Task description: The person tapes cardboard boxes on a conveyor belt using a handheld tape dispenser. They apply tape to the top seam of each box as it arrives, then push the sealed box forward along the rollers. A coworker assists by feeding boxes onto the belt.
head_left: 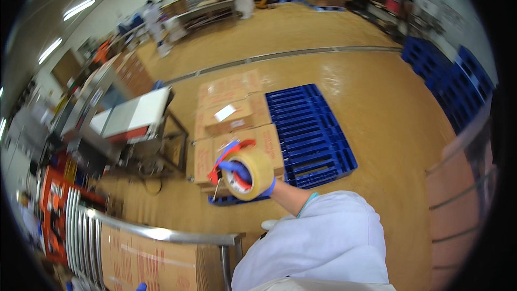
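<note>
My right hand (238, 170), in a blue glove, is wrapped round a red tape dispenser (213, 174) with a large roll of clear yellowish packing tape (262, 171). It is held up in front of cartons stacked on a blue pallet. Of my left hand (141, 286), only what looks like a blue gloved fingertip shows at the lower edge, by flattened cardboard (153, 258); the rest is cut off, so its grip cannot be told.
Brown cartons (229, 83) cover the left side of the blue pallet (307, 129); a smaller box (229, 120) lies on top. A roller conveyor with a metal rail (161, 233) runs at lower left. A belt machine (134, 110) stands beyond. More blue pallets (447, 81) lean right; two people work far back.
</note>
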The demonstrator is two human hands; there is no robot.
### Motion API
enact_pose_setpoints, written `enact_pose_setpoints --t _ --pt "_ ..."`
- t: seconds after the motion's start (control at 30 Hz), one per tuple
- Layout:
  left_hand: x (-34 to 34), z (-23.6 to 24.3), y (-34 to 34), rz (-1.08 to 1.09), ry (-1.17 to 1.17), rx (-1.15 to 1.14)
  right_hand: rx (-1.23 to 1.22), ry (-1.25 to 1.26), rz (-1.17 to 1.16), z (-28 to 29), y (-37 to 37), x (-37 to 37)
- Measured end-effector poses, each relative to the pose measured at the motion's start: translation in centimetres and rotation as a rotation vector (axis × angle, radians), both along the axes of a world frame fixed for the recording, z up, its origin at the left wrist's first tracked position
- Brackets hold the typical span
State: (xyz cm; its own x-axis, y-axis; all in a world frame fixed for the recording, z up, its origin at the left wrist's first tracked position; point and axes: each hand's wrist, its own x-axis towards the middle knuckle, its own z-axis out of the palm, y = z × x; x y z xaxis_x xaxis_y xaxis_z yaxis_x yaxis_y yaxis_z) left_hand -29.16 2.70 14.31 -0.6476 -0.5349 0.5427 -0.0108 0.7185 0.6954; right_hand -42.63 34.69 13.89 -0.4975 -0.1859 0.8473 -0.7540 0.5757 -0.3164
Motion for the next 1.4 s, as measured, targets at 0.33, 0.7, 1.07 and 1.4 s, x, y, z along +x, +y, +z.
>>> enact_pose_setpoints --t 0.33,0.7,1.07,1.4 --pt "-13.5 -3.3 1.3 -0.071 -0.507 -0.206 -0.073 -0.074 -0.150 -3.7 10.1 -2.3" --pt "-5.9 -5.3 -8.1 0.246 -0.811 -0.147 -0.892 -0.787 0.834 -1.5 0.3 -6.4" --pt "-0.8 -1.6 -2.1 0.105 0.054 1.162 -0.493 -0.832 1.187 2.3 -18.0 -7.1" --pt "-2.4 -5.5 0.1 0.567 0.136 0.543 -0.009 -0.630 1.782 -3.0 -33.6 -4.4"
